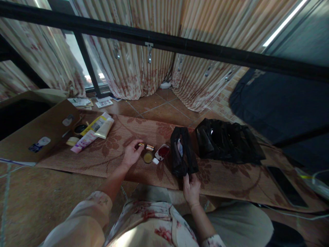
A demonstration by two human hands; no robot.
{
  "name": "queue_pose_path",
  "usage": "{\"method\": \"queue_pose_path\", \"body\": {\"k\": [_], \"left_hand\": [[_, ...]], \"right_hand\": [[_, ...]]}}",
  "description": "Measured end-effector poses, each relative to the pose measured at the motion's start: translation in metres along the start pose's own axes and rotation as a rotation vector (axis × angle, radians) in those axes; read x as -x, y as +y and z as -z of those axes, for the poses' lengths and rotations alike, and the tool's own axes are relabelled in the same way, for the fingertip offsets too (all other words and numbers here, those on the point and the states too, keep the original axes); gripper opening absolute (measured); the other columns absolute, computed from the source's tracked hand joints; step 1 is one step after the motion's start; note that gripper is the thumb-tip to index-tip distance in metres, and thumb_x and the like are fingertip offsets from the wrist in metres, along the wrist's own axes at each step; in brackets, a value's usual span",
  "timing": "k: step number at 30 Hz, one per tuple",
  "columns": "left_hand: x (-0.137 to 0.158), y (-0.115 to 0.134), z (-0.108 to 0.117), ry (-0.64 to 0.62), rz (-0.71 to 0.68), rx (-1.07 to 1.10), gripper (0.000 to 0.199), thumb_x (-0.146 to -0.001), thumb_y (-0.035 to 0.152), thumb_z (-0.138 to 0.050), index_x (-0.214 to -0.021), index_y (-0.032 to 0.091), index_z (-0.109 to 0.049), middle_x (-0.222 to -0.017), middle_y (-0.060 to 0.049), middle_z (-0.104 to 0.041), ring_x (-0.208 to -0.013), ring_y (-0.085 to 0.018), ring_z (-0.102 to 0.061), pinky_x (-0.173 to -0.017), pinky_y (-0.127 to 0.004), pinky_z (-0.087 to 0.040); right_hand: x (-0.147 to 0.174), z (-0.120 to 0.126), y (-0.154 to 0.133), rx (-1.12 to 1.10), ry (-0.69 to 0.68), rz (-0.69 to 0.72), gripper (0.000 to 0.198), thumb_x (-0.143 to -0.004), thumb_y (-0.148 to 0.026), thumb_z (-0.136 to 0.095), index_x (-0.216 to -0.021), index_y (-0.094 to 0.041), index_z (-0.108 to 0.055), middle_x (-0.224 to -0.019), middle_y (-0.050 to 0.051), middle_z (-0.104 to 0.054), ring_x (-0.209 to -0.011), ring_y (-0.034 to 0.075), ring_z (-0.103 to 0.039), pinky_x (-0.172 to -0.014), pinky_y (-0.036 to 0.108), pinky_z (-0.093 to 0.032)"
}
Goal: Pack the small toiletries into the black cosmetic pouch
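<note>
My left hand (132, 153) pinches one end of a small gold-and-black cosmetic tube (148, 147), low over the patterned runner. Just below the tube is a round olive-gold jar or lid (148, 157). To the right are a small white cap (155, 161) and a clear bottle with dark red contents (162, 151). My right hand (191, 188) grips the near edge of a small black mesh bag (183, 151), thumb on top. The bag's mouth gapes, and something pale shows inside.
A larger black mesh organizer (227, 140) stands to the right, with a dark phone or tablet (286, 186) beyond. At left, several tubes (86, 139) and a yellow-lidded jar (73, 141) lie beside a cardboard box (43, 132). A black rail (164, 38) crosses above.
</note>
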State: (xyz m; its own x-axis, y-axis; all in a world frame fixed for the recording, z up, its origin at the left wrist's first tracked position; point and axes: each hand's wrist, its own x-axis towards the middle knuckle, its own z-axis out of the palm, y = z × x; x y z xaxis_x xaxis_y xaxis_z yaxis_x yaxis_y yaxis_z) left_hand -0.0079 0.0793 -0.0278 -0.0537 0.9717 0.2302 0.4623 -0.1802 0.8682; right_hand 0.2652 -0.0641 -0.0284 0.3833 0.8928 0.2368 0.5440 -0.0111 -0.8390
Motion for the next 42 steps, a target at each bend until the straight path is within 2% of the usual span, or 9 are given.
{"method": "queue_pose_path", "body": {"k": [8,12,22,27,33,38,42], "left_hand": [[0.0,0.007,0.002,-0.021,-0.012,-0.004,0.026,-0.085,0.042,-0.055,-0.093,0.02,-0.067,-0.087,-0.002,-0.069,-0.079,-0.016,-0.063,-0.075,-0.027,-0.047],[0.0,0.007,0.002,-0.025,-0.019,0.02,0.026,-0.086,0.041,-0.055,-0.091,0.019,-0.067,-0.085,-0.003,-0.069,-0.079,-0.017,-0.062,-0.076,-0.028,-0.047],[-0.002,0.005,0.009,-0.151,-0.066,0.158,0.016,-0.078,0.031,-0.06,-0.08,0.02,-0.071,-0.083,-0.005,-0.068,-0.082,-0.018,-0.063,-0.079,-0.032,-0.048],[-0.001,0.011,0.013,-0.176,-0.074,0.213,0.012,-0.075,0.027,-0.061,-0.075,0.02,-0.071,-0.09,-0.006,-0.067,-0.087,-0.019,-0.063,-0.084,-0.034,-0.049],[-0.002,0.008,0.011,-0.166,-0.055,0.208,0.012,-0.074,0.027,-0.063,-0.078,0.02,-0.07,-0.088,-0.005,-0.068,-0.086,-0.019,-0.063,-0.083,-0.034,-0.049],[-0.002,0.001,0.005,-0.129,-0.024,0.171,0.018,-0.077,0.033,-0.062,-0.087,0.02,-0.07,-0.088,-0.005,-0.07,-0.086,-0.019,-0.063,-0.082,-0.033,-0.048],[-0.002,0.002,0.007,-0.135,-0.018,0.17,0.02,-0.077,0.036,-0.063,-0.087,0.019,-0.07,-0.087,-0.005,-0.07,-0.083,-0.019,-0.063,-0.081,-0.033,-0.048]], "right_hand": [[0.0,-0.001,0.003,-0.014,-0.003,0.011,0.039,-0.09,-0.041,-0.047,-0.104,-0.011,-0.067,-0.093,0.015,-0.072,-0.092,0.027,-0.064,-0.08,0.034,-0.047],[0.0,-0.002,0.006,-0.005,-0.004,0.008,0.039,-0.089,-0.043,-0.047,-0.101,-0.012,-0.068,-0.093,0.015,-0.071,-0.09,0.026,-0.064,-0.08,0.034,-0.047],[-0.001,0.0,0.0,0.012,0.006,0.01,0.036,-0.089,-0.041,-0.047,-0.094,-0.012,-0.068,-0.088,0.014,-0.071,-0.089,0.026,-0.064,-0.078,0.033,-0.048],[-0.001,0.001,-0.002,0.027,0.001,0.018,0.035,-0.09,-0.04,-0.046,-0.096,-0.012,-0.068,-0.09,0.014,-0.071,-0.09,0.026,-0.064,-0.077,0.033,-0.047],[0.0,0.001,-0.003,0.056,0.01,0.005,0.037,-0.09,-0.041,-0.046,-0.093,-0.012,-0.068,-0.088,0.014,-0.071,-0.082,0.025,-0.063,-0.074,0.033,-0.047],[0.0,0.001,-0.002,0.035,0.003,0.011,0.037,-0.09,-0.042,-0.045,-0.094,-0.012,-0.067,-0.089,0.014,-0.071,-0.084,0.025,-0.064,-0.075,0.033,-0.047],[0.0,0.0,0.001,0.026,-0.002,0.014,0.036,-0.09,-0.042,-0.046,-0.092,-0.013,-0.067,-0.086,0.013,-0.071,-0.086,0.025,-0.064,-0.077,0.033,-0.047]]}}
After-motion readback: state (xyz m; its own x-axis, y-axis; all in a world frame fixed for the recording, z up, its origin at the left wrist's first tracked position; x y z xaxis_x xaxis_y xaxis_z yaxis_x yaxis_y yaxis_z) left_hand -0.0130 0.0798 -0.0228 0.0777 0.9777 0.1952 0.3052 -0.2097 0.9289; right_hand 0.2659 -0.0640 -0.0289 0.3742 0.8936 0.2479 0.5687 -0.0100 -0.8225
